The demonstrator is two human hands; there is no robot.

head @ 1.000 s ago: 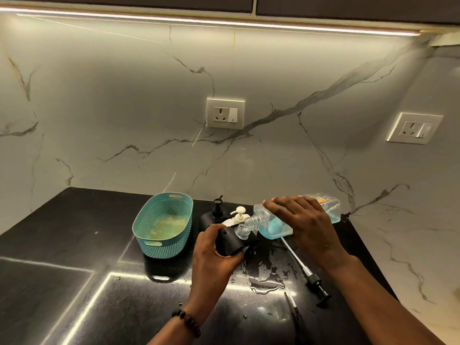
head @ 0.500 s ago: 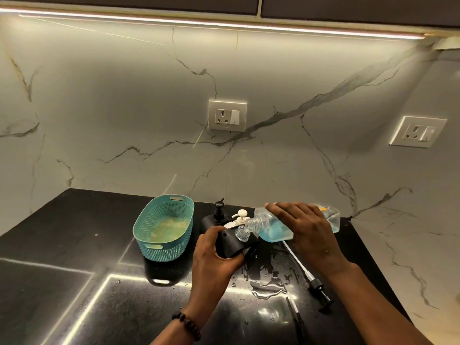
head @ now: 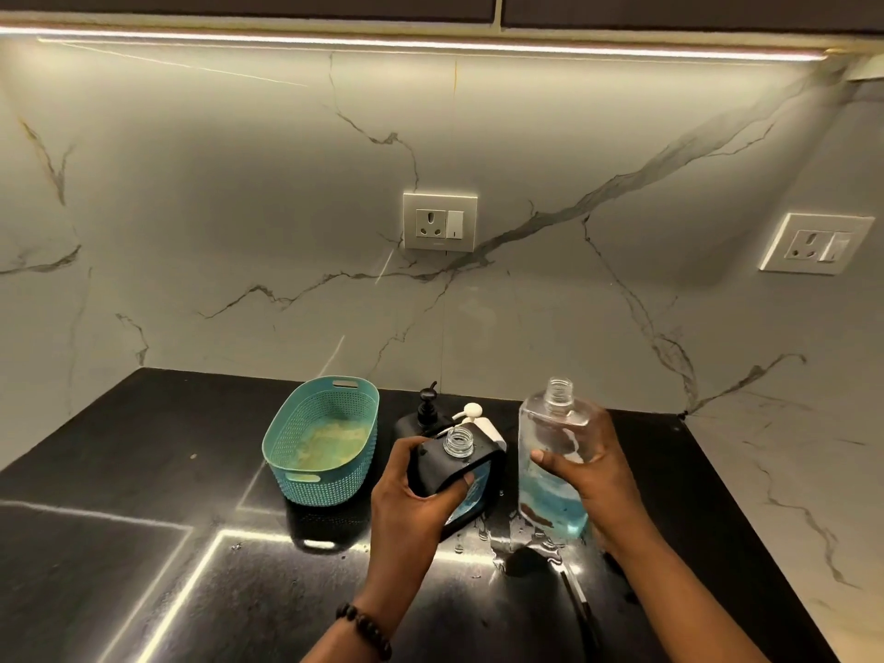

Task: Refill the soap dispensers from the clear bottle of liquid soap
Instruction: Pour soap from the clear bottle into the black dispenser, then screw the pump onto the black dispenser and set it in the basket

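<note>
Just below the centre of the frame, the left hand [head: 415, 490] is wrapped around a black soap dispenser [head: 457, 476], with the thumb on its left side and the fingertips curled over its front face. The dispenser is held tilted, its open clear neck uppermost, and blue liquid is seen through its clear front. A dark beaded bracelet [head: 366, 631] is worn on that wrist.

To the right, the right hand [head: 591, 476] is clamped around the clear bottle [head: 552, 452], which is held upright with its open threaded neck at the top; blue soap is seen in its lower part. The bottle and the dispenser are held side by side, apart.

Behind the held dispenser, a second black dispenser [head: 421, 418] with its pump fitted and a white pump head [head: 471, 413] are seen against the wall. A teal perforated basket [head: 323, 437] is placed left of them on the black counter [head: 143, 471]. Spilled droplets [head: 497, 543] lie on the counter below the hands, and a loose pump tube [head: 581, 600] lies toward the lower right.
</note>
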